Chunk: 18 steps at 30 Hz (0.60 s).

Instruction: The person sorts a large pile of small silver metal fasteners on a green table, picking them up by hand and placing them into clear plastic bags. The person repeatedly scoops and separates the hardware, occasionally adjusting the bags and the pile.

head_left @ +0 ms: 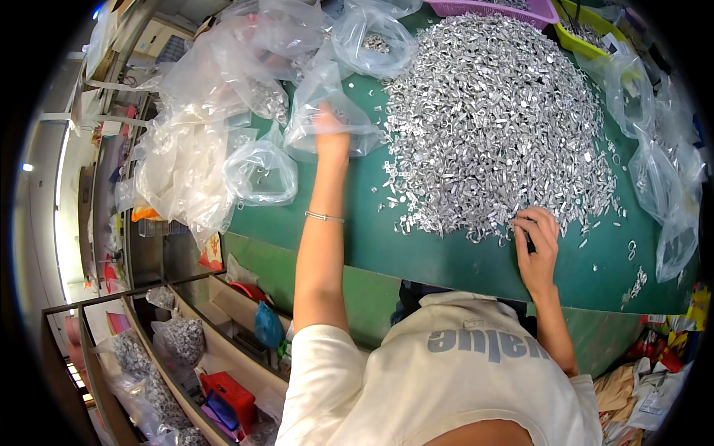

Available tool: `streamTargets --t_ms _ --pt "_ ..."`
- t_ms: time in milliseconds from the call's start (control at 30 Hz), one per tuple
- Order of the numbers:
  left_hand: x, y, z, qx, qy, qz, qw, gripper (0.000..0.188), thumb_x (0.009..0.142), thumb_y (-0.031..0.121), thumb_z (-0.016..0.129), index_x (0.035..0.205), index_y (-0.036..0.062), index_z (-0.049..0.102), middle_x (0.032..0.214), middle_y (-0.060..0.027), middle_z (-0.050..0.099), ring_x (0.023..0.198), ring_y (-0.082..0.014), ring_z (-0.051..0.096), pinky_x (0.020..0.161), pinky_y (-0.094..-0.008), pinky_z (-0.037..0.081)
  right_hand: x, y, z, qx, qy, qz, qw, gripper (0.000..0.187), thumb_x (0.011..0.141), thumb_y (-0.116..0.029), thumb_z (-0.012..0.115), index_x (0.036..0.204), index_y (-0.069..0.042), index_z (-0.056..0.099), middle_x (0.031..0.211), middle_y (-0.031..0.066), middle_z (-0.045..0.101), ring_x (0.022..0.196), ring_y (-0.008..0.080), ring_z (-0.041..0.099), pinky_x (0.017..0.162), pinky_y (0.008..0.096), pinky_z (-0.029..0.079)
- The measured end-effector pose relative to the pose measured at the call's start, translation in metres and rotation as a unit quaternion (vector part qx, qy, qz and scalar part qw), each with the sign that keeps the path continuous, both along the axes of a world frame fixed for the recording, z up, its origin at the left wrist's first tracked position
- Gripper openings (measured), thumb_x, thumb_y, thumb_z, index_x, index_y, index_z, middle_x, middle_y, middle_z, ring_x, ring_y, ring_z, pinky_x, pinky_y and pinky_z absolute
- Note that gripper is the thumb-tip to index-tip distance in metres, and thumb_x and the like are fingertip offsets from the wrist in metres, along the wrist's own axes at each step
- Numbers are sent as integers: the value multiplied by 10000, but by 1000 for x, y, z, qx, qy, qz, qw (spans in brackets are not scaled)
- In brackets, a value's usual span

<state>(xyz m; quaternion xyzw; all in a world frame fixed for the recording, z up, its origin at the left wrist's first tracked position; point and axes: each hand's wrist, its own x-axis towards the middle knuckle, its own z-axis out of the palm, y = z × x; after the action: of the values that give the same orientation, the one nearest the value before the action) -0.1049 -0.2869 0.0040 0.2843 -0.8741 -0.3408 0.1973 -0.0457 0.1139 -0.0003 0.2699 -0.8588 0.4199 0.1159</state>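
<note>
My left hand [330, 134] reaches into a clear plastic bag [309, 97] on the left of the green table [372, 249]. The plastic blurs its fingers, and I cannot tell if they are closed. A few small metal pieces show inside that bag. On the right, my right hand [537, 236] rests at the near edge of a big heap of small silver metal pieces [491, 119]. Its fingers are bent toward the thumb in a pinch; whatever lies between the tips is too small to make out.
Beside the left forearm stands an open clear bag [260, 171]; another bag [374, 41] lies farther back. Crumpled plastic [186, 156] covers the table's left end. Purple [547, 15] and yellow-green baskets [569, 41] stand behind the heap. Below left is a compartmented shelf [216, 338].
</note>
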Motion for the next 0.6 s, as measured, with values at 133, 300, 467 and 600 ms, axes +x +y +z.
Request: streamTargets --t_ms 133,300,467,600 --pt "15 -1 2 -126 30 -15 991 384 824 0 609 1197 -39 528 1022 -216 620 955 -344 607 848 -425 481 0 -1 1 -1 3 2 1000 98 809 10 663 899 -26 670 995 83 639 1035 281 575 911 387 387" --pt "29 8 21 -55 21 -30 998 461 810 -53 648 1259 -58 543 992 -186 674 870 -249 679 746 -339 549 -1 -1 0 -2 2 2 1000 96 810 9 663 901 -23 671 992 84 639 1034 282 574 914 388 391" --pt "60 24 23 208 146 -14 967 351 879 -131 549 1230 -129 532 972 -168 667 832 -197 679 747 -293 578 1 -1 2 -6 1 6 1000 96 808 11 661 900 -17 672 995 87 640 1032 285 576 917 391 395" --pt "82 58 37 479 197 -5 855 426 893 -87 579 1298 -132 451 1020 -173 648 855 -204 666 767 -296 586 0 0 4 -17 9 4 1000 105 802 17 664 901 -15 674 996 89 641 1026 288 578 913 392 398"
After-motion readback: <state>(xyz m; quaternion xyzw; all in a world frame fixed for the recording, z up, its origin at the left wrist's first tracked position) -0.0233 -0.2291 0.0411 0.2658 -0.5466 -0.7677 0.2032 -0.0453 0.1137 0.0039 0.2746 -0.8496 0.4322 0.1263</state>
